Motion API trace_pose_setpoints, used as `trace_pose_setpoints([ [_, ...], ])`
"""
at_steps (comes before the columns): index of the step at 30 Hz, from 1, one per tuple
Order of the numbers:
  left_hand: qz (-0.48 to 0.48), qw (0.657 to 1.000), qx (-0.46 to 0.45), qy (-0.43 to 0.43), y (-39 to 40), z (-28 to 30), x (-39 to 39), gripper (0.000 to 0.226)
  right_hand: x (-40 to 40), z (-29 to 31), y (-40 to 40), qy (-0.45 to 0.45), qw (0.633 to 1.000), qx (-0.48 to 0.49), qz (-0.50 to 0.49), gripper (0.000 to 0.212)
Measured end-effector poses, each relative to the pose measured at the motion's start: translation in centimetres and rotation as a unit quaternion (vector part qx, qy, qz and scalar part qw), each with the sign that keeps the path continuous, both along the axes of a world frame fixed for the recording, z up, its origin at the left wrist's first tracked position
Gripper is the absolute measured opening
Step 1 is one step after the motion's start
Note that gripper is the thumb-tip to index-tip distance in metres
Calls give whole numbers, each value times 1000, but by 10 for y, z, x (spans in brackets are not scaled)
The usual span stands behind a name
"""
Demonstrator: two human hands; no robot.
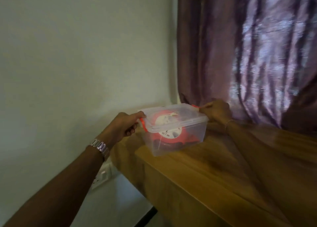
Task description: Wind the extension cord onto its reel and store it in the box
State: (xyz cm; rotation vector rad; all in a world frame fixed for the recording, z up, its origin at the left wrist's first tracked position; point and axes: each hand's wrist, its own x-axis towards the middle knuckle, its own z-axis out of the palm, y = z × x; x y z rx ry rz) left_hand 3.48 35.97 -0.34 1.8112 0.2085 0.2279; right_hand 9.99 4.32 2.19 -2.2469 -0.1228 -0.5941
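A clear plastic box (187,137) with a clear lid and orange clips stands on the far left end of a wooden surface (214,168). Inside it lies the red extension cord reel (169,123) with a white centre, seen through the lid and wall. My left hand (123,126) grips the box's left end at the orange clip (143,125). My right hand (217,111) holds the right end at the other orange clip. The frame is motion-blurred.
A pale wall fills the left side. A purple curtain (248,55) hangs right behind the box. A white wall socket plate (103,177) sits on the wall below my left wrist, beside the wooden surface's left edge.
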Motion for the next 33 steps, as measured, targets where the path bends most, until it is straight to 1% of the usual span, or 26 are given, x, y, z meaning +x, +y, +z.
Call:
trace_pose_setpoints([
  [2,37,999,-2,1,25,0,-1,34,21,-1,31,20,999,32,29,31],
  [5,84,996,-4,8,54,2,0,34,47,-4,74,27,992,111,52,37],
  [7,111,994,-9,11,71,2,2,34,64,-6,101,37,989,127,67,42],
  [11,131,991,-31,25,90,2,9,33,88,-5,129,41,990,106,82,30],
  [19,155,987,-23,20,99,3,18,33,102,-1,149,37,991,105,75,43],
  [26,182,983,-10,-4,94,-2,19,36,102,-1,153,15,995,77,60,37],
  [28,210,977,11,-23,87,-7,17,42,97,-2,153,5,997,58,57,34],
  [29,236,970,41,-39,84,-8,15,45,92,-3,151,-8,998,45,46,35],
  [31,292,945,128,-70,79,-6,8,48,85,-5,147,-46,998,29,29,36],
  [33,341,912,212,-88,73,-2,3,56,75,-5,138,-67,997,15,41,35],
])
